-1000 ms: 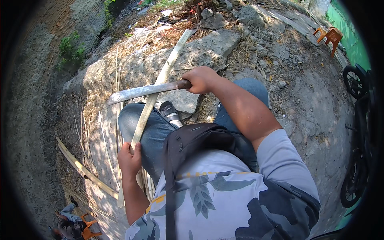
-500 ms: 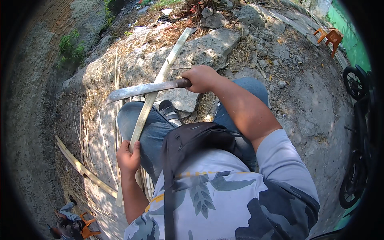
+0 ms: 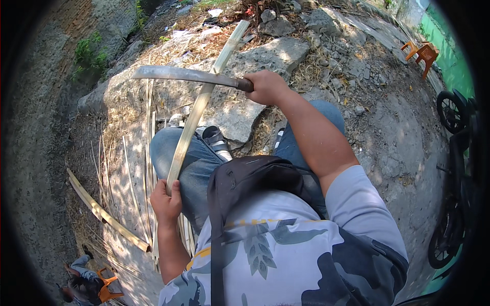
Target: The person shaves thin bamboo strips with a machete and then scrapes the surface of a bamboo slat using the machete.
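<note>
My right hand (image 3: 266, 87) is closed round the dark handle of a machete (image 3: 186, 75), whose long curved blade points left. The blade lies across a long pale bamboo strip (image 3: 190, 127), touching or just over it in its upper part. In my left hand (image 3: 166, 200) the strip's near end is gripped beside my left knee. From there the strip slants up and away to the right, past the knee, its far end over the stone slab. Whether the blade's edge is set into the strip cannot be made out.
Several thin strips (image 3: 133, 188) and a split bamboo piece (image 3: 104, 217) lie on the ground at left. A concrete slab (image 3: 270, 58) is ahead of my feet. Orange plastic stools (image 3: 424, 53) and a motorcycle (image 3: 451, 183) stand at right. Another person (image 3: 84, 283) sits at lower left.
The machete has moved away from me along the strip, toward its far end. The strip's far end is a little farther up; my left hand stays nearly in place.
</note>
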`<state>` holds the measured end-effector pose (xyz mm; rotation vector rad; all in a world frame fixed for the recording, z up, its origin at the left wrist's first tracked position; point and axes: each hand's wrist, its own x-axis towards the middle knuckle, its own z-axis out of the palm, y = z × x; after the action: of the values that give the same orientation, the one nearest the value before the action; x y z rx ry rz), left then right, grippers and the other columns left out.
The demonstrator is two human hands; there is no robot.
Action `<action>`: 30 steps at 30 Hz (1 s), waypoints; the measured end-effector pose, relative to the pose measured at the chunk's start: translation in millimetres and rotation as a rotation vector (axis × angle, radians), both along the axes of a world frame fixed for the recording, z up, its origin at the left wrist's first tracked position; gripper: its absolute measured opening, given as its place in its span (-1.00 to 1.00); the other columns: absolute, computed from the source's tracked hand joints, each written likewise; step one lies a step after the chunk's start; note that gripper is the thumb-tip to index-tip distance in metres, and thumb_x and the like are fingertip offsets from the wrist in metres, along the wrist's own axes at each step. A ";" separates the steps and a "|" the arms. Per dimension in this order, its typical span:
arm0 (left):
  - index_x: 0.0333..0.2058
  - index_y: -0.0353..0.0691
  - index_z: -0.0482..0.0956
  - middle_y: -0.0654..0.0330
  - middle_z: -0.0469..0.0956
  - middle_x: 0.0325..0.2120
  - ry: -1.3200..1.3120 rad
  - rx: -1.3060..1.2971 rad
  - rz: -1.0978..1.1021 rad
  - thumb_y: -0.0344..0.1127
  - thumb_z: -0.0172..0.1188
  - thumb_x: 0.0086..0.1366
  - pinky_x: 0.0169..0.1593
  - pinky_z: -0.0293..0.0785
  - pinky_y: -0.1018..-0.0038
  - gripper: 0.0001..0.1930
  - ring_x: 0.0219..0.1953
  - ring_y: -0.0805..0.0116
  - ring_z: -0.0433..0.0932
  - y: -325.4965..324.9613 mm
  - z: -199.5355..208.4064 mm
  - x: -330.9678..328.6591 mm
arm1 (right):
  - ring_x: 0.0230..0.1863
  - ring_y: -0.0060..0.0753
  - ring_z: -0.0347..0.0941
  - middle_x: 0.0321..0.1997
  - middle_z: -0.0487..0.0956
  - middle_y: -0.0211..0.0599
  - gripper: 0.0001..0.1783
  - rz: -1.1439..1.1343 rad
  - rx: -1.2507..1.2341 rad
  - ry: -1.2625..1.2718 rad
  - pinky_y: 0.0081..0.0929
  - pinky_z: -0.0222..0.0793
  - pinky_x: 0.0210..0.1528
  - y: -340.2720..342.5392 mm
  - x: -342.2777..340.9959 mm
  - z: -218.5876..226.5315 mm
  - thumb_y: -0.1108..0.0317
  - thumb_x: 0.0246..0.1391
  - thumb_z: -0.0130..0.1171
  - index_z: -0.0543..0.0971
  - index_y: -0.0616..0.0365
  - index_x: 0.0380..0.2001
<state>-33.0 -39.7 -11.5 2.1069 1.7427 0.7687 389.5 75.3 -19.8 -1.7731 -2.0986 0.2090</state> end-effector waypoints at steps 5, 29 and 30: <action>-0.36 -0.32 0.56 -0.03 0.55 -0.61 -0.020 -0.071 0.042 -0.04 0.31 0.38 -0.42 0.42 0.25 -0.61 -0.59 0.07 0.53 3.4 1.4 5.4 | -0.23 0.02 0.65 -0.36 0.68 -0.18 -0.78 -0.048 -0.063 0.094 -0.02 0.55 -0.17 -6.1 -10.5 6.5 0.17 -0.06 0.30 0.65 -0.07 -0.31; -0.38 -0.35 0.56 0.00 0.52 -0.63 0.019 -0.121 0.034 -0.08 0.31 0.39 -0.44 0.39 0.29 -0.61 -0.60 0.17 0.48 3.7 10.0 1.5 | -0.38 -0.07 0.61 -0.54 0.61 -0.32 -0.84 0.283 0.086 -0.157 -0.16 0.48 -0.14 -6.3 -34.7 0.8 0.23 -0.18 0.34 0.59 -0.12 -0.45; -0.38 -0.35 0.56 0.00 0.52 -0.63 0.021 -0.119 0.038 -0.08 0.31 0.39 -0.44 0.39 0.29 -0.61 -0.60 0.17 0.48 4.3 8.3 1.4 | -0.38 -0.07 0.61 -0.54 0.62 -0.32 -0.83 0.269 0.117 -0.157 -0.18 0.47 -0.14 -4.1 -30.3 1.6 0.23 -0.19 0.34 0.59 -0.12 -0.45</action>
<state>-31.7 -35.4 -3.3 2.0155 1.7979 0.6383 359.2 71.3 -18.1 -1.4803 -2.4057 0.0172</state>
